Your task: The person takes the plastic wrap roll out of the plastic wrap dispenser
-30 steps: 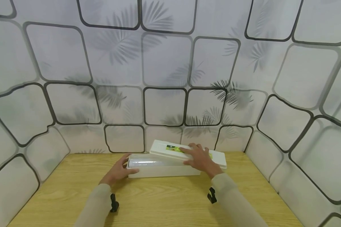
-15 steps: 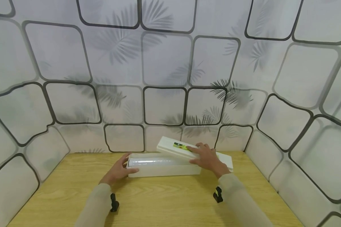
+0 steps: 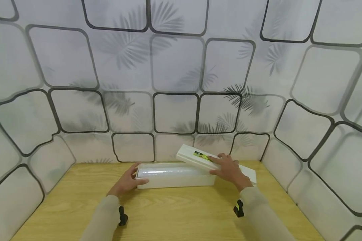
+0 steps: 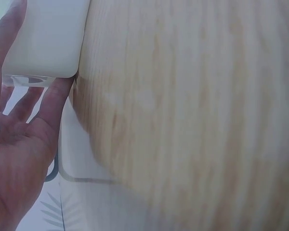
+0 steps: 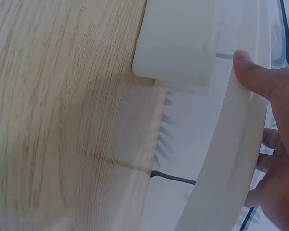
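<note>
- Basically, left hand (image 3: 127, 182) grips the box's (image 3: 175, 182) end, probably steadying it on the table (image 3: 181, 212).
- Right hand (image 3: 230, 168) grips the angled lid (image 3: 197, 160) mid-length, likely for balance.
- Clear roll (image 3: 169, 171) inside the box.

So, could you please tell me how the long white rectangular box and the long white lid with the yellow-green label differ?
The long white rectangular box rests on the wood-grain table, while the long white lid with the yellow-green label is held at an angle to it in the right hand. The box's front looks plain; the lid's top carries the label. Both are long and white.
</note>
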`<state>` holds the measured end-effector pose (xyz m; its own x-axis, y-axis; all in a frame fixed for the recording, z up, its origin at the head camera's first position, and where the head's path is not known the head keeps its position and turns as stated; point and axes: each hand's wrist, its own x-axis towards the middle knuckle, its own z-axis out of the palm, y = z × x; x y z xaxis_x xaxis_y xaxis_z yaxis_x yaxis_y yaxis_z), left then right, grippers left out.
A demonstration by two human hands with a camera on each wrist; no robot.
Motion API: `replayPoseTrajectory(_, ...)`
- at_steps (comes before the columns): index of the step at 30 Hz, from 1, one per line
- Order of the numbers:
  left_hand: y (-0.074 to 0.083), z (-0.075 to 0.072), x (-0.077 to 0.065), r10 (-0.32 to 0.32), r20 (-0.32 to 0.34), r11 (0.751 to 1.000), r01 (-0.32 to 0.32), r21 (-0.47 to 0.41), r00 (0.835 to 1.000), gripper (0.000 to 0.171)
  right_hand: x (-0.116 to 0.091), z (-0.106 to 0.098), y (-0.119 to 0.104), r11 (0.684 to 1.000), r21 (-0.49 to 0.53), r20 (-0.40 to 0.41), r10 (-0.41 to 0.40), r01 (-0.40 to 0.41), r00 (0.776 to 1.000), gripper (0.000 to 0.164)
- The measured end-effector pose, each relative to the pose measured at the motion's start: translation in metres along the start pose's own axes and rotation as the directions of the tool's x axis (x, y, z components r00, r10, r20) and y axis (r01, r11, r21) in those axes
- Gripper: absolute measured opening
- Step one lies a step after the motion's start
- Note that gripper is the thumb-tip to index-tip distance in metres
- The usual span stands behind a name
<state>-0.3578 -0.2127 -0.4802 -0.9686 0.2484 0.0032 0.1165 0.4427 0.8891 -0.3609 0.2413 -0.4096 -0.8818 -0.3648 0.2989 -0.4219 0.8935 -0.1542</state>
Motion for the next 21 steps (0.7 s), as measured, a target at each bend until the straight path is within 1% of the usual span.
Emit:
replayPoseTrajectory(5, -0.001, 0.0, -0.001, 0.002, 0.001, 1.0, -0.002, -0.002, 1.0, 0.104, -0.003, 0.0, 0.009, 1.0, -0.018, -0.001, 0.019, -0.019, 1.0, 0.061)
replayPoseTrajectory(16, 0.0, 0.0, -0.002, -0.015, -0.004, 1.0, 0.015, -0.001, 1.0, 0.104, -0.014, -0.007, 0.017, 0.997, -0.021, -0.005, 0.076, -0.076, 0.997, 0.06)
replayPoseTrajectory(21, 0.0, 0.0, -0.003, -0.005, -0.003, 1.0, 0.005, -0.004, 1.0, 0.103, -0.018, -0.008, 0.023, 0.995, -0.027, -0.018, 0.094, -0.094, 0.995, 0.061)
